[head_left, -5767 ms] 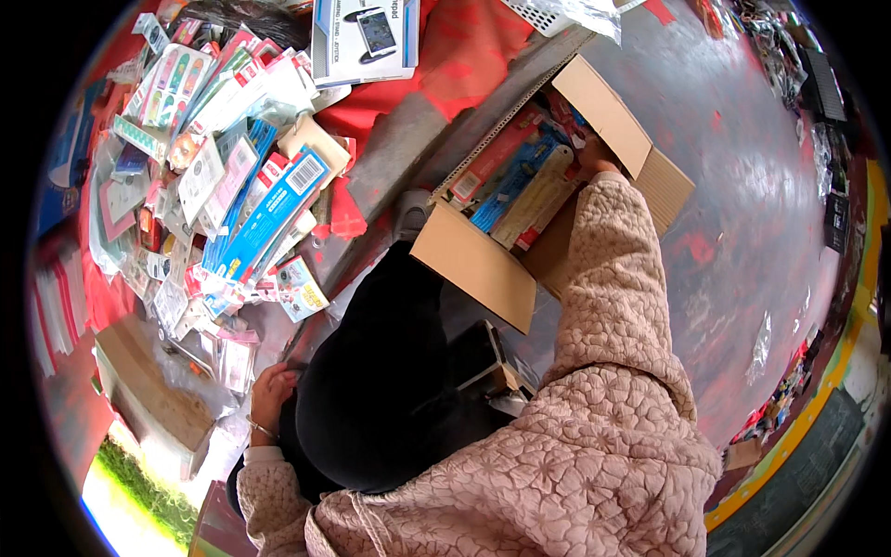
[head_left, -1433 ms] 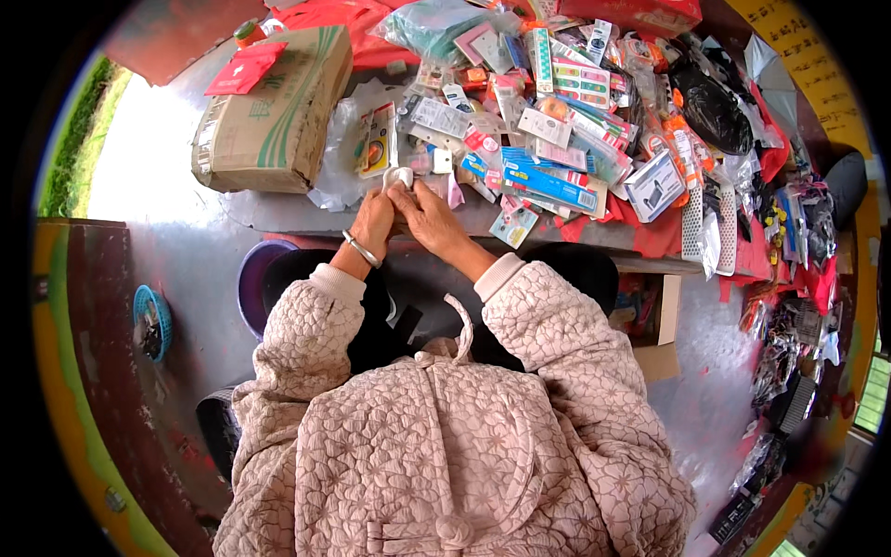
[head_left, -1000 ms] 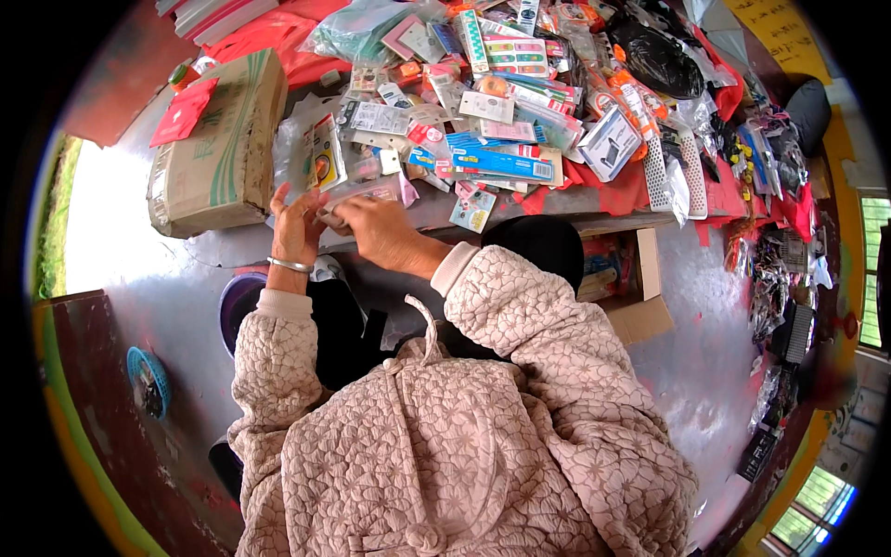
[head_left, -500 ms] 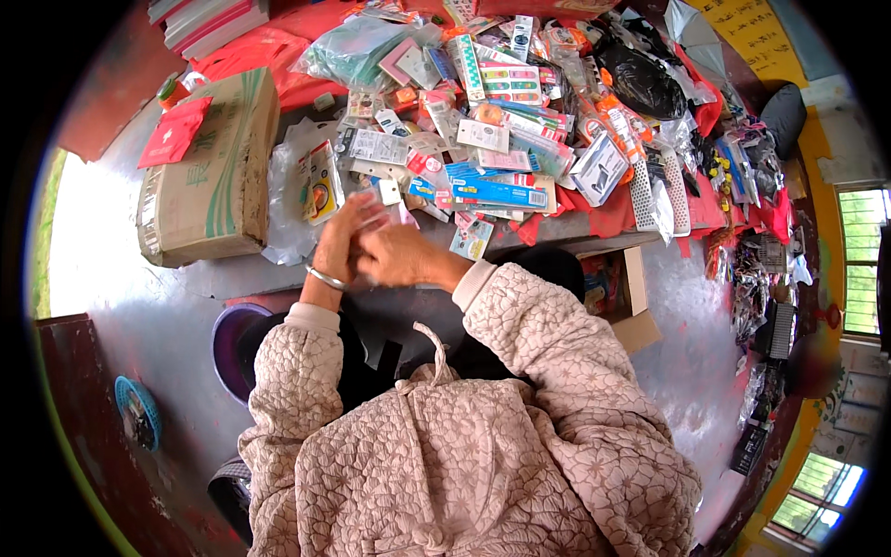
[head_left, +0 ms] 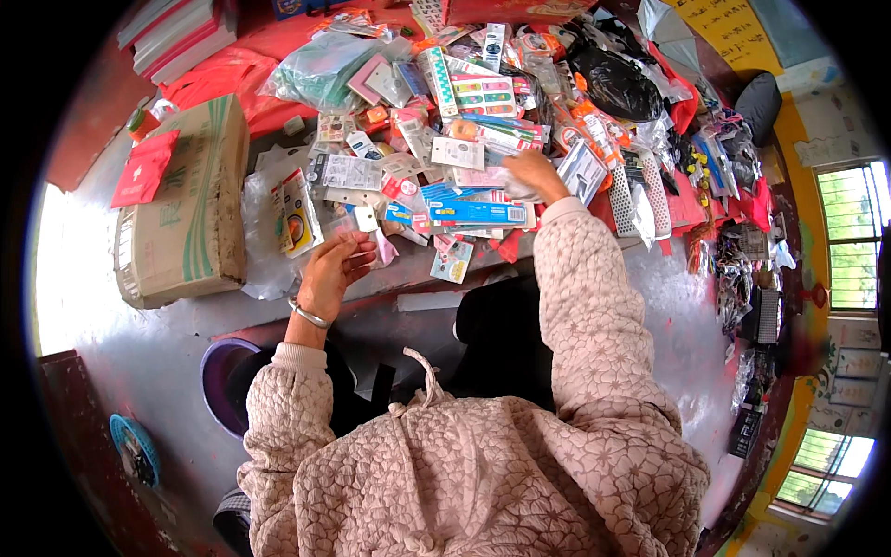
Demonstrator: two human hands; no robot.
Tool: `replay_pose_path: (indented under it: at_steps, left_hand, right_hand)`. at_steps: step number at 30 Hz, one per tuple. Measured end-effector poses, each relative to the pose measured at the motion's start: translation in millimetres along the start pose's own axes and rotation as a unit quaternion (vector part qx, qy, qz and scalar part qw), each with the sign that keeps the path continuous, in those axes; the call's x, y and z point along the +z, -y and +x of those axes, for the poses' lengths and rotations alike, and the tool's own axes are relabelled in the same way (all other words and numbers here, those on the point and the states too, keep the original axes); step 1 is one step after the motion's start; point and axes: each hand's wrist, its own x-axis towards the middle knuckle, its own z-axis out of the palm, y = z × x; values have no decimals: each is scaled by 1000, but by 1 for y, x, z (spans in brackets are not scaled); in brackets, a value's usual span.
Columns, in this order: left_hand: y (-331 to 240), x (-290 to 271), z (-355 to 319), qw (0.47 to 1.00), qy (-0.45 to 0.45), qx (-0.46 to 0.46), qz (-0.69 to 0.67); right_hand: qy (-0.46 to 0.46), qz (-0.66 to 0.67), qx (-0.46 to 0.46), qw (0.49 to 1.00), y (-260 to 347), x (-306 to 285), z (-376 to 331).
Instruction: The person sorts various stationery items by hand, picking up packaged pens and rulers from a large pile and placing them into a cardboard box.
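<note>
My left hand, with a silver bangle at the wrist, hovers over the table's near edge. Its fingers are loosely curled and slightly apart, and I make out nothing held in them. Just beyond its fingertips lie a white tag and some clear plastic. Over the right part of the heap, my right hand reaches in from the near side. Its fingertips are blurred, next to a white card and above a long blue package. Whether they grip any of the clear wrapping there is hidden.
Packaged small goods heap across the red-covered table. A cardboard box with a red packet on it stands at left. White perforated baskets and a black plastic bag lie at right. A purple tub stands on the floor.
My hands, together near the table's edge before, have parted. The right hand has moved right and outward to the heap; the left stays near its place, its fingers loosened. The view has shifted slightly.
</note>
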Motion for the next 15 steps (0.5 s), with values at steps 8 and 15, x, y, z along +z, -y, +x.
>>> replay_pose_path:
  at_steps: [8,15]
  left_hand:
    - [0,9,0,999,7,-6,39]
    - [0,15,4,998,15,-20,59]
  right_hand:
    - [34,130,-78,988,-97,49,24]
    - [46,129,22,990,-26,86,27]
